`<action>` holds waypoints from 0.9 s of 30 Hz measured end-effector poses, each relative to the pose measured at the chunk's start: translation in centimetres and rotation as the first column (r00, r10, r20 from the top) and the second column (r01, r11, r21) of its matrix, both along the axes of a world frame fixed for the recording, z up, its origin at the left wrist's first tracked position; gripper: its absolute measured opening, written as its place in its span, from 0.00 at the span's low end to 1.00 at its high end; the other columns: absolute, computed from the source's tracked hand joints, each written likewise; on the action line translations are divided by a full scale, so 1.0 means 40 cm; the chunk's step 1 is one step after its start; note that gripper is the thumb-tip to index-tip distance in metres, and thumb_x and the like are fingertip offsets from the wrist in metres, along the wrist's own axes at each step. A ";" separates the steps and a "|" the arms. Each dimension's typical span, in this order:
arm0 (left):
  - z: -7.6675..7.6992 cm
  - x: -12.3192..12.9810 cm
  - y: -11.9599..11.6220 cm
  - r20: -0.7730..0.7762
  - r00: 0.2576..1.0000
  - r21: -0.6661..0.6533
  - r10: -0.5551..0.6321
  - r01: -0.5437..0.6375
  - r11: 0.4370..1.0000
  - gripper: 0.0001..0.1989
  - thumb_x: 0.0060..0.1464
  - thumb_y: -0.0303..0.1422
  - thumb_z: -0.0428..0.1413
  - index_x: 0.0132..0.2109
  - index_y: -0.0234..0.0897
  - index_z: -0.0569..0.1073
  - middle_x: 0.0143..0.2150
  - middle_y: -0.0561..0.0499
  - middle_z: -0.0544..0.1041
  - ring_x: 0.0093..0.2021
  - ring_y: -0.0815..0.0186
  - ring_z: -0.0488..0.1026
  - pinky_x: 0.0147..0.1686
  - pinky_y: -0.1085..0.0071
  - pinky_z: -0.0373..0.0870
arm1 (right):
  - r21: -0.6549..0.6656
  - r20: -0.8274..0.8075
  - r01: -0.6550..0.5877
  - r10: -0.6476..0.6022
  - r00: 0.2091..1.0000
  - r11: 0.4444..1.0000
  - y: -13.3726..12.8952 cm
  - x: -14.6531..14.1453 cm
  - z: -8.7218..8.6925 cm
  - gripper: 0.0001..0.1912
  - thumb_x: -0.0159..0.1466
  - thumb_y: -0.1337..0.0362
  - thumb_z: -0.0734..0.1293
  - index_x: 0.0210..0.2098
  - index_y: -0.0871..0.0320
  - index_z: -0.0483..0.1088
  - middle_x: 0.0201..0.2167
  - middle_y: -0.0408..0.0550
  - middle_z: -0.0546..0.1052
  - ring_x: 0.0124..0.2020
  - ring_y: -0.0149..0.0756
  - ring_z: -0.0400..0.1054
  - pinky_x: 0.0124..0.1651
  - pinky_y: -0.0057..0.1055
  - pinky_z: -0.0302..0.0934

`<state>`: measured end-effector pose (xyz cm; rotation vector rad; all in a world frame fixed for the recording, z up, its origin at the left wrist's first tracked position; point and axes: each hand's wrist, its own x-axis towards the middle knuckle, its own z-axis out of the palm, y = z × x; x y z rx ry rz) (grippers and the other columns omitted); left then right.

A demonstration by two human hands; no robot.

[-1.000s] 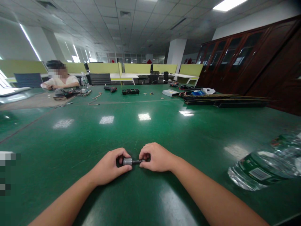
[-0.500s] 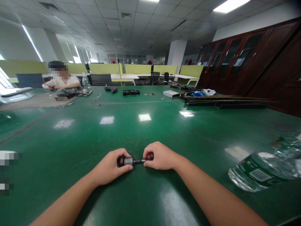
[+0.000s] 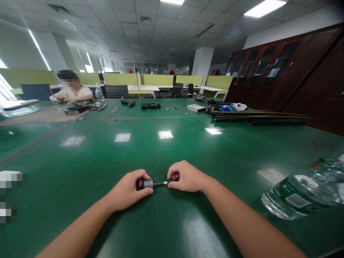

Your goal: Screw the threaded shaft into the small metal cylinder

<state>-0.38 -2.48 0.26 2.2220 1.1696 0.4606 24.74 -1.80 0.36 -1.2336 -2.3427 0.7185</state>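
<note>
Low over the green table, a grey metal cylinder (image 3: 148, 184) lies on its side with a thin dark shaft (image 3: 159, 184) reaching right. My left hand (image 3: 131, 188) is closed around the cylinder, thumb in front and fingers behind. At the shaft's far end, my right hand (image 3: 185, 177) pinches a small dark part (image 3: 170, 181) with a silver collar (image 3: 165, 182). The fingers hide most of that part, so its kind cannot be made out. Shaft and small part are in line, and they appear to meet at the collar.
A large water bottle (image 3: 298, 197) lies on its side at the right. Farther back are a power drill (image 3: 128, 103), a black block (image 3: 151, 106), a white box (image 3: 196, 108) and long dark rails (image 3: 258, 117). Another person (image 3: 71, 91) sits at the far left.
My right hand has shifted slightly right, and more of the small dark part shows by its fingertips. My left hand keeps its grip on the cylinder. The view has shifted slightly.
</note>
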 end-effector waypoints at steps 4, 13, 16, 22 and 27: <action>-0.006 -0.002 0.004 0.027 0.999 0.001 0.019 -0.019 1.000 0.12 0.51 0.37 0.60 0.40 0.37 0.71 0.34 0.53 0.72 0.33 0.65 0.69 0.33 0.71 0.64 | 0.003 -0.100 0.014 -0.014 0.995 1.000 0.000 -0.031 -0.020 0.09 0.54 0.66 0.73 0.36 0.57 0.78 0.25 0.41 0.75 0.26 0.28 0.67 0.31 0.23 0.58; -0.005 -0.002 0.008 0.043 0.999 -0.018 0.029 -0.028 0.999 0.12 0.52 0.37 0.60 0.41 0.36 0.72 0.35 0.52 0.73 0.34 0.64 0.70 0.34 0.71 0.65 | 0.053 -0.007 -0.073 0.073 0.997 0.996 0.018 -0.004 -0.019 0.13 0.57 0.59 0.73 0.41 0.54 0.80 0.30 0.45 0.78 0.31 0.31 0.69 0.34 0.26 0.57; -0.002 -0.002 0.008 0.050 0.998 -0.018 0.035 -0.034 0.999 0.11 0.53 0.37 0.60 0.41 0.37 0.72 0.35 0.52 0.73 0.34 0.64 0.70 0.35 0.70 0.66 | 0.085 0.029 -0.076 0.074 0.997 0.994 0.017 0.000 -0.012 0.14 0.57 0.57 0.73 0.42 0.55 0.80 0.31 0.46 0.78 0.34 0.32 0.70 0.37 0.27 0.58; -0.002 -0.005 0.009 0.061 0.998 -0.015 0.034 -0.033 0.999 0.11 0.53 0.38 0.60 0.41 0.37 0.73 0.36 0.52 0.75 0.36 0.64 0.71 0.37 0.70 0.66 | 0.059 0.048 -0.131 0.129 0.991 0.990 0.010 -0.003 -0.007 0.14 0.59 0.64 0.71 0.46 0.55 0.78 0.35 0.47 0.79 0.38 0.34 0.71 0.40 0.27 0.60; -0.004 -0.006 0.010 0.085 0.996 0.013 0.026 -0.027 1.000 0.10 0.54 0.37 0.60 0.41 0.37 0.72 0.37 0.52 0.75 0.36 0.64 0.71 0.38 0.70 0.66 | 0.050 -0.029 -0.003 0.005 1.000 0.999 -0.004 -0.041 -0.022 0.16 0.58 0.62 0.72 0.47 0.53 0.76 0.37 0.45 0.81 0.36 0.34 0.73 0.40 0.29 0.60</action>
